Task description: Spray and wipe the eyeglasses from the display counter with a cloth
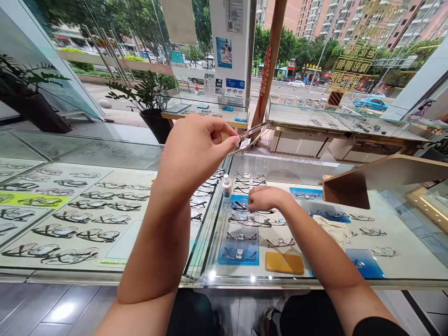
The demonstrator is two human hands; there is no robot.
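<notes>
My left hand [196,149] is raised above the glass counter, its fingers pinched on a pair of clear-framed glasses [254,135] with a small tag hanging from it. My right hand [264,198] rests low on the glass top, fingers curled over dark glasses [250,218] lying there; I cannot make out whether it grips one. A small white dropper bottle [226,185] stands just left of that hand.
Glass display cases [87,210] hold several rows of glasses. A yellow cloth [284,262], a cream cloth [334,229] and blue cards lie on the right case. A wooden stand [378,179] sits at right. A potted plant [150,100] and windows lie beyond.
</notes>
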